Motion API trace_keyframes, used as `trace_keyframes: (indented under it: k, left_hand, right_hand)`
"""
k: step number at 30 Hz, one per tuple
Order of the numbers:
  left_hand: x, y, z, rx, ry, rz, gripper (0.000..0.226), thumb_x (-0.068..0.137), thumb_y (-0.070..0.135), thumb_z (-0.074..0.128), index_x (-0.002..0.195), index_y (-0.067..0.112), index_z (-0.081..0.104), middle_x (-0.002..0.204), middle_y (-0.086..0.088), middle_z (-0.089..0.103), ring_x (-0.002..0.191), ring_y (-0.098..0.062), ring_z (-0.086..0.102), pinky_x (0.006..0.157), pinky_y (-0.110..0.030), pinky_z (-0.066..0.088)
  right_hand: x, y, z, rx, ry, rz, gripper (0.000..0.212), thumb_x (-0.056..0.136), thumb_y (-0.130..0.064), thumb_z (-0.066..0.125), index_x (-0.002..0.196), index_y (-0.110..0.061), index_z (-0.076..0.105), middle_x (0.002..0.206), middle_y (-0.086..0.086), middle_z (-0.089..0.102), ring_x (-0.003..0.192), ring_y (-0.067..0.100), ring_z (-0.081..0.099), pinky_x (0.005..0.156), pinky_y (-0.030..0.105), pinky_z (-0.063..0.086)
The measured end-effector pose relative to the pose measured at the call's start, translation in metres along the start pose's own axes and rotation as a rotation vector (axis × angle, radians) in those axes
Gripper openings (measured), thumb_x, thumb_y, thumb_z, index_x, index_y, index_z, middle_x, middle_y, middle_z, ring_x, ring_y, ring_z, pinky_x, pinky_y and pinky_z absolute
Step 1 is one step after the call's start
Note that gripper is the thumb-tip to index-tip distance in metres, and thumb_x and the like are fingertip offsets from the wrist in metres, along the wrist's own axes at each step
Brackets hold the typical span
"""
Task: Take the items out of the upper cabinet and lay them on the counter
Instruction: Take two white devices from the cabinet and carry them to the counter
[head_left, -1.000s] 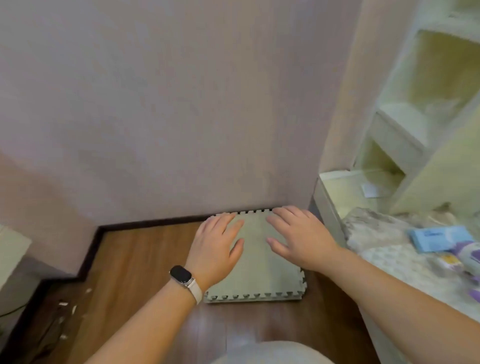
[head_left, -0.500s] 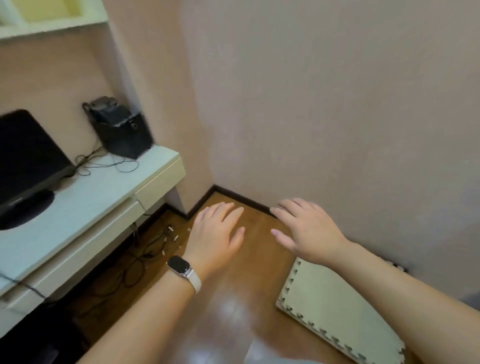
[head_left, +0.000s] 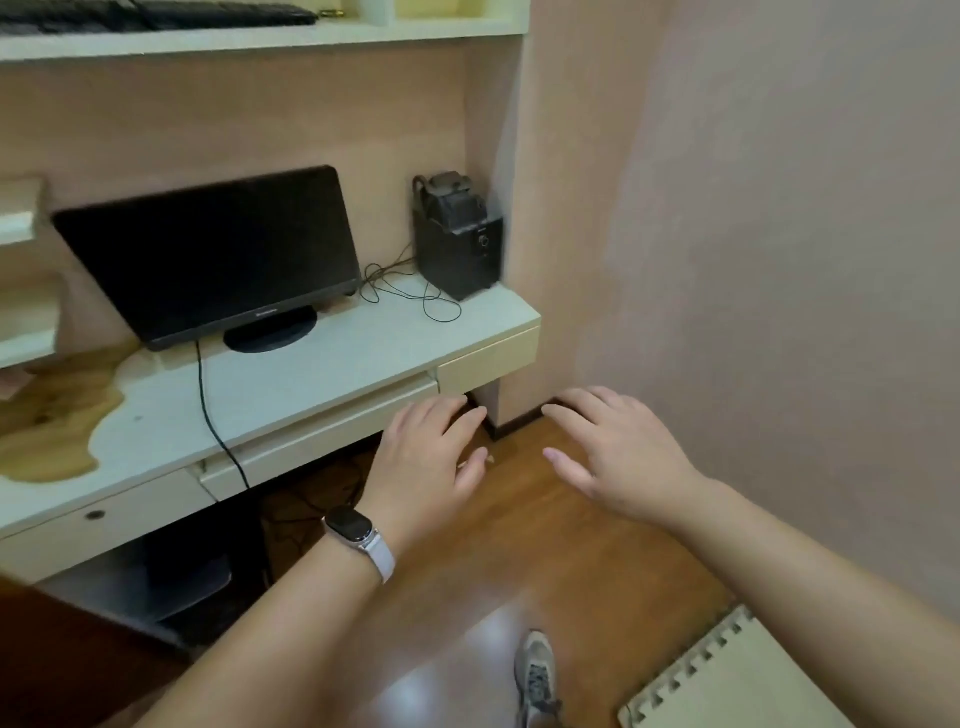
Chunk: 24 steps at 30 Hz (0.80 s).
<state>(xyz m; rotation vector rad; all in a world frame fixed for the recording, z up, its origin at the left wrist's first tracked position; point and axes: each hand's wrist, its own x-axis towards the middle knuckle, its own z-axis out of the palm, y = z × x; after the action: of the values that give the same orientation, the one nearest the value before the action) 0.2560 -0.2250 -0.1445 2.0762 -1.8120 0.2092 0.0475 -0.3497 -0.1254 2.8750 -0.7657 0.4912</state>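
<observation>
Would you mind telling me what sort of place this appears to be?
Probably a home study corner: a monitor and a black speaker stand on a white desk with drawers, over a wooden floor.

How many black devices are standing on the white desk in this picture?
2. The monitor stands near the middle of the desk; the boxy black device stands at its right end. The desk's left part runs out of view, so more may be hidden.
</observation>
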Motion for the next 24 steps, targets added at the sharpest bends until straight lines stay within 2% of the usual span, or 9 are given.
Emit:
trace_keyframes:
  k: [6,10,15,18,24]
  left_hand:
    - [0.06,-0.041,0.012,0.076,-0.04,-0.115,0.043,0.092,0.04,0.046,0.131,0.024,0.055,0.136,0.001,0.054,0.128,-0.02,0.044,0.11,-0.041,0.03]
    - [0.112,-0.05,0.021,0.112,-0.043,-0.151,0.043,0.091,0.038,0.048,0.131,0.025,0.055,0.134,0.001,0.056,0.126,-0.02,0.048,0.109,-0.043,0.035]
    - [0.171,-0.057,0.028,0.143,-0.026,-0.203,0.045,0.093,0.042,0.043,0.132,0.024,0.055,0.135,0.0,0.056,0.127,-0.022,0.048,0.108,-0.046,0.037]
    - [0.196,-0.062,0.025,0.184,-0.018,-0.208,0.047,0.092,0.044,0.043,0.134,0.025,0.054,0.137,0.0,0.055,0.128,-0.022,0.047,0.108,-0.045,0.037]
    - [0.243,-0.082,0.012,0.257,0.027,-0.207,0.048,0.092,0.045,0.042,0.133,0.025,0.054,0.136,0.001,0.056,0.128,-0.021,0.048,0.108,-0.041,0.034]
  right_hand:
    - [0.086,0.033,0.043,0.054,-0.018,-0.069,0.049,0.09,-0.05,0.046,0.122,-0.017,0.063,0.122,0.006,0.064,0.111,0.028,0.058,0.085,0.041,0.05]
    - [0.137,0.068,0.061,0.144,-0.013,-0.054,0.048,0.088,-0.049,0.047,0.119,-0.016,0.063,0.12,0.006,0.065,0.11,0.028,0.058,0.084,0.042,0.052]
    - [0.199,0.11,0.078,0.197,0.003,-0.089,0.049,0.09,-0.049,0.047,0.124,-0.016,0.061,0.127,0.007,0.062,0.119,0.027,0.055,0.093,0.043,0.049]
    - [0.228,0.127,0.082,0.229,0.037,-0.109,0.049,0.089,-0.047,0.048,0.122,-0.015,0.062,0.125,0.008,0.063,0.115,0.029,0.056,0.091,0.045,0.049]
    - [0.28,0.149,0.07,0.167,0.073,-0.168,0.05,0.09,-0.051,0.045,0.124,-0.019,0.063,0.125,0.003,0.063,0.115,0.025,0.056,0.091,0.04,0.049]
